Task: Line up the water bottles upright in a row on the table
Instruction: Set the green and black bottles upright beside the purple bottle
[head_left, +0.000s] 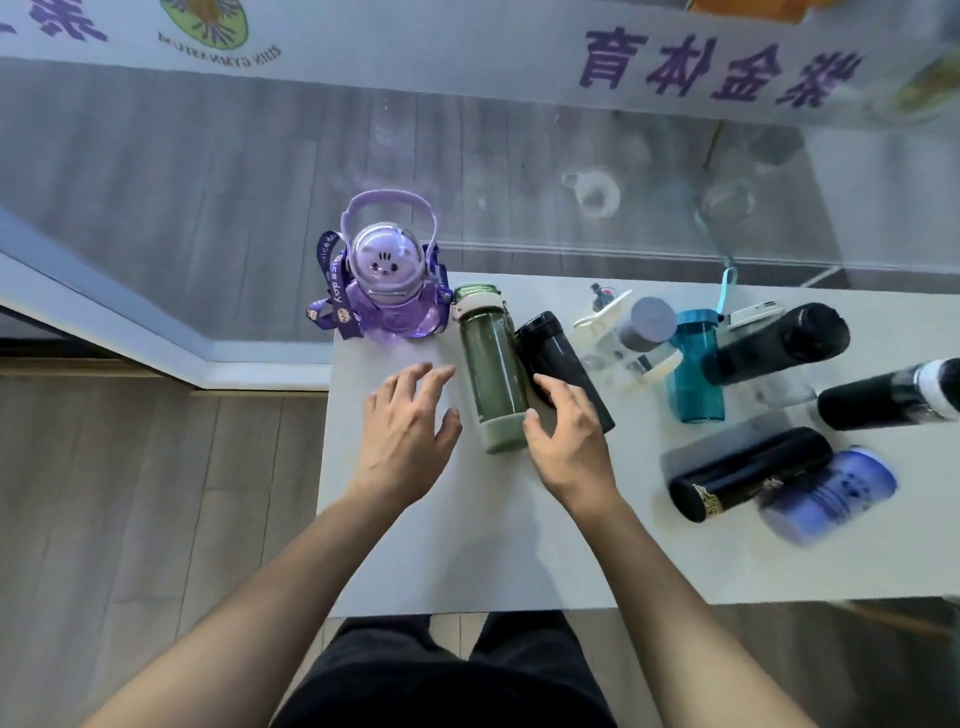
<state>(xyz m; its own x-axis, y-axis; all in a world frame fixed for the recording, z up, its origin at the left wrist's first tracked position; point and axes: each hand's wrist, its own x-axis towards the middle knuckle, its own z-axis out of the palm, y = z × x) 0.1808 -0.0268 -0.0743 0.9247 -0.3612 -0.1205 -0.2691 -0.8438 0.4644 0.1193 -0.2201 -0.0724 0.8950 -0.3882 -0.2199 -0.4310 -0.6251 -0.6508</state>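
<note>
- Left grip (402, 418): wide, fingers spread, empty, just left of the green bottle (491, 369).
- Right grip (563, 428): wide, thumb touching that bottle's base on the counter (467, 545).

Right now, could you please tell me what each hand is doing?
Left hand: open, fingers spread, holding nothing, beside the green bottle.
Right hand: open, resting against the black bottle; no firm grip visible.

On the table (467, 545): nine bottles in total. One purple bottle (387, 291), one green bottle (491, 369), one clear bottle (626, 338), one teal bottle (693, 369), one blue bottle (831, 493), four black bottles (563, 364) (779, 345) (883, 397) (748, 473). Two hands (408, 426) (569, 436).
</note>
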